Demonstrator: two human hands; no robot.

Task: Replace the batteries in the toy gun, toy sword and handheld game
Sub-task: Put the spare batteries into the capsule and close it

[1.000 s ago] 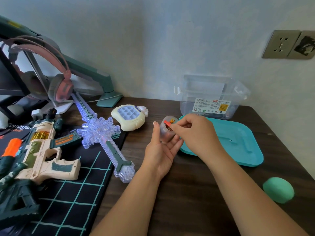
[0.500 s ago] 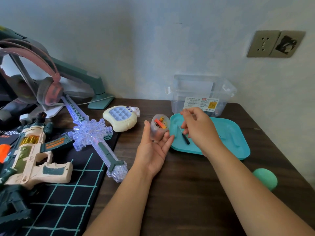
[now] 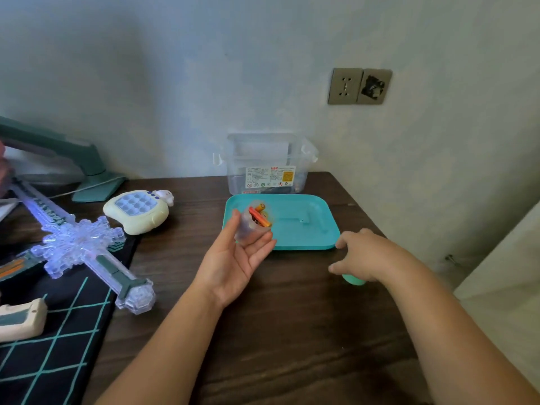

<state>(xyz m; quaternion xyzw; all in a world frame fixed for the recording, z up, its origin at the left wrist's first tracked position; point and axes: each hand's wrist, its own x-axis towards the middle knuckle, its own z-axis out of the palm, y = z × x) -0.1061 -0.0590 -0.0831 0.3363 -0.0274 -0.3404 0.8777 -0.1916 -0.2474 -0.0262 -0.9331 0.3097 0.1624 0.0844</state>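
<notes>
Batteries sit in a small clear cup, cradled between thumb and fingers of our left hand over the near-left corner of the teal tray. Toy sword, handheld game and toy gun lie to the left, none visibly opened, so we judge all three swaps pending. Right hand has left the tray and now covers a green object; we cannot tell whether it grips.

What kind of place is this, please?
Probably a home room: a dark wooden desk stands against a wall with a socket, and a glowing toy sword and a handheld game lie on it.
</notes>
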